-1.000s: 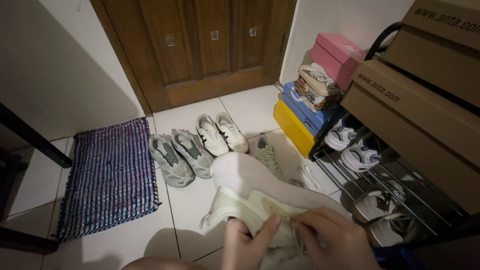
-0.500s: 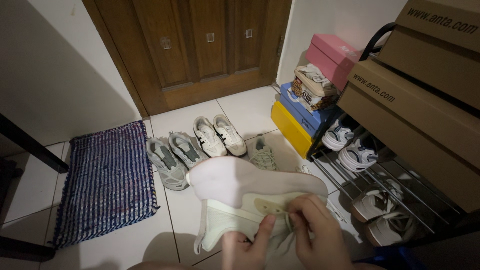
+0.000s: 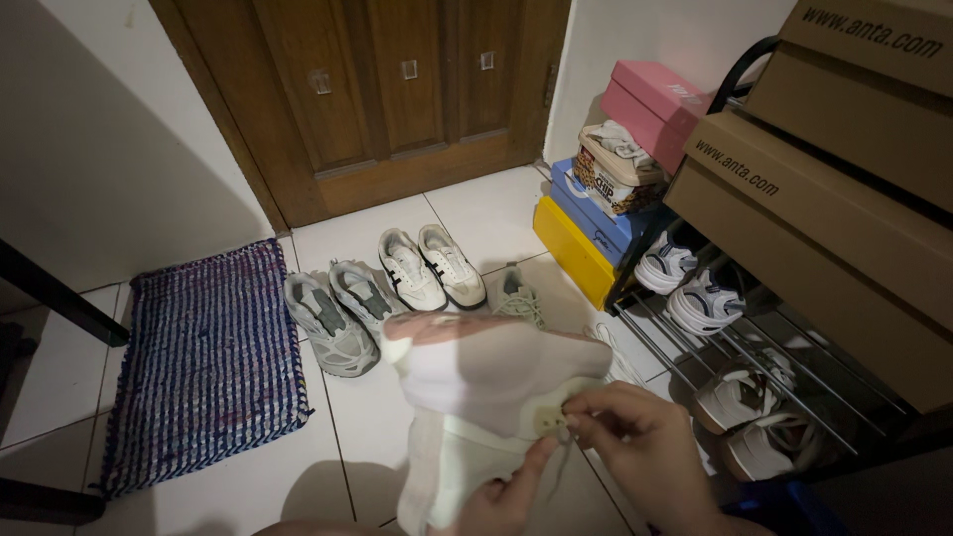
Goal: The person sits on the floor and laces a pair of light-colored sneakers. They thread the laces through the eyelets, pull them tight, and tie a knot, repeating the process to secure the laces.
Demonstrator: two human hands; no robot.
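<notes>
Head view looks down at a cream sneaker (image 3: 476,397) held in mid-air over the tiled floor (image 3: 357,417), sole side tipped up toward the camera, just in front of the person's knees. Right hand (image 3: 645,447) pinches a lace (image 3: 558,437) near an eyelet on the shoe's side, thumb and forefinger closed on it. Left hand (image 3: 511,496) cups the shoe from below, thumb pressed against the upper, fingers mostly hidden, so its grip counts as closed on the shoe. Judging from this, the step in hand is working the lace at the eyelets; whether it is going in or coming out I cannot tell. A next move would call for a steady hold from the left hand while the right draws the lace cleanly through, with the shoe turned so the eyelet faces up.

Around it: a grey pair (image 3: 342,316) and a white pair (image 3: 432,266) stand on the floor near the wooden door (image 3: 397,99), a single pale shoe (image 3: 518,296) beside them. A striped mat (image 3: 204,357) lies to the left. To the right a metal rack (image 3: 754,347) carries more sneakers, brown boxes (image 3: 824,199) above, and pink, blue and yellow boxes (image 3: 606,199) stacked by the wall. Nothing crowds the hands; dim light and the shoe's own bulk hide the lace end.
</notes>
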